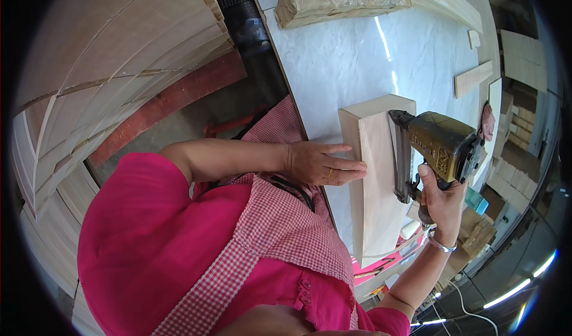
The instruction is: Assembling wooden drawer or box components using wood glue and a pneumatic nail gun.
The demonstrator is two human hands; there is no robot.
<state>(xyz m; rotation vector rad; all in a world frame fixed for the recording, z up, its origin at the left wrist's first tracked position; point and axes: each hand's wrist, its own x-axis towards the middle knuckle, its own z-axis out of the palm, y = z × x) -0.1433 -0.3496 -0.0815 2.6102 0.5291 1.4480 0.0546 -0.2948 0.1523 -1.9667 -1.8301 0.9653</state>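
Right hand (444, 202) grips black-and-gold metal nail gun (440, 148) over pale rectangular wooden box (376, 157) on glossy white marbled table (333, 67); left hand (316, 163), loosely open, rests fingers on its side, best kept clear of the nose, gun square.

The box (376, 181) is smooth matt wood, the nail gun (438, 145) scuffed metal, the tabletop (333, 67) glossy.
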